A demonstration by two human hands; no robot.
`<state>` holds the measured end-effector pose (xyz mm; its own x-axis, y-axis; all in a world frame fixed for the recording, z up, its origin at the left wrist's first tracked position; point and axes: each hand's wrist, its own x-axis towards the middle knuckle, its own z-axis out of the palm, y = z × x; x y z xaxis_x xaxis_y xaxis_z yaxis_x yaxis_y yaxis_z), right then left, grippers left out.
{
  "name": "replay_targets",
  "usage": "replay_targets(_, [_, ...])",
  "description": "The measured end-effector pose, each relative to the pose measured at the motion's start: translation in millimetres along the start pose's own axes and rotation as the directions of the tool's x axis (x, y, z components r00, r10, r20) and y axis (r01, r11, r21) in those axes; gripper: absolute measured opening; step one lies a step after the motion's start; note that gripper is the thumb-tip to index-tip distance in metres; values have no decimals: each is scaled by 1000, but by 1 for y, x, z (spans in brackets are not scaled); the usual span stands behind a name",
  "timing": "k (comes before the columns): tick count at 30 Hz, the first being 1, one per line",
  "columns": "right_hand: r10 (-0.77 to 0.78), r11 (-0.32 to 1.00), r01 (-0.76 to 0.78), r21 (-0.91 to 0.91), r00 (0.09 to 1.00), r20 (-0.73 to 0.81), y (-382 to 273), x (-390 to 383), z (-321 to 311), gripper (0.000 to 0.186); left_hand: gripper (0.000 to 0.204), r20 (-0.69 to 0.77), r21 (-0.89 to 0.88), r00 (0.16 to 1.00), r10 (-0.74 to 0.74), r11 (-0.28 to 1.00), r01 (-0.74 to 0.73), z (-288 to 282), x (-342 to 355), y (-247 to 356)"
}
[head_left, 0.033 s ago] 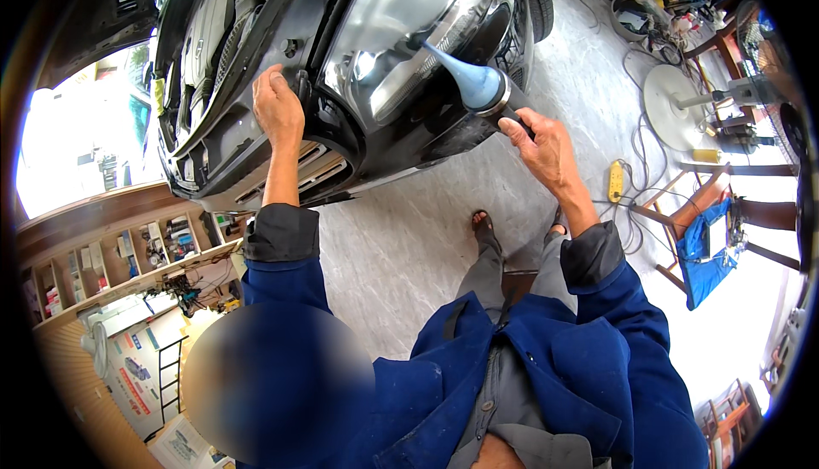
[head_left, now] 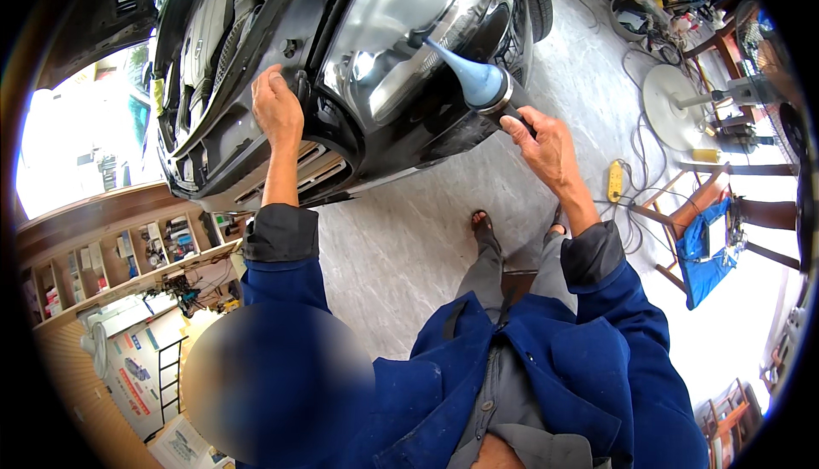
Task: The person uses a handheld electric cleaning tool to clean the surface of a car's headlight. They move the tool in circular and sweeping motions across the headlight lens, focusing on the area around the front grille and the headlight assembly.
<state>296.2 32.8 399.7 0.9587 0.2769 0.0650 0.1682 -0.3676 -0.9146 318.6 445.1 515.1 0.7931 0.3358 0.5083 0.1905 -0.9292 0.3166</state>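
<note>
My right hand (head_left: 539, 138) is wrapped round the dark handle of a tool with a pale blue, tapered nozzle (head_left: 478, 81), its narrow tip at the glossy headlight (head_left: 375, 34) of a black car. To the left of the headlight, my left hand (head_left: 275, 104) rests with bent fingers on the edge of the car's front panel (head_left: 241, 158), beside a small black fitting.
The engine bay (head_left: 196, 43) lies open at upper left, over wooden shelving (head_left: 128, 256). At right stand a fan with a round base (head_left: 670, 102), a wooden chair with blue cloth (head_left: 704, 247), a yellow power strip (head_left: 615, 181) and trailing cables. Clutter lines the upper right.
</note>
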Motion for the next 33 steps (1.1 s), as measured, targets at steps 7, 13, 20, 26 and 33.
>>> replay_targets(7, [107,990,-103,93,994,-37,13,10,-14,40,42,18,-8,999,-38,999,38,0,1,1])
replay_targets(13, [87,996,-86,20,995,-48,17,19,-23,42,39,-1,5,1000,-27,1000,27,1,0,1])
replay_targets(20, [35,999,-35,12,999,-10,0,17,-24,42,38,-6,-2,999,-44,999,44,0,-1,3])
replay_targets(26, [15,999,-14,-35,999,36,-12,12,-16,39,37,-18,-14,999,-43,999,43,1,-1,3])
replay_targets(33, [-37,993,46,-104,995,88,-23,6,-6,36,35,-24,-21,998,-66,998,65,3,-1,1])
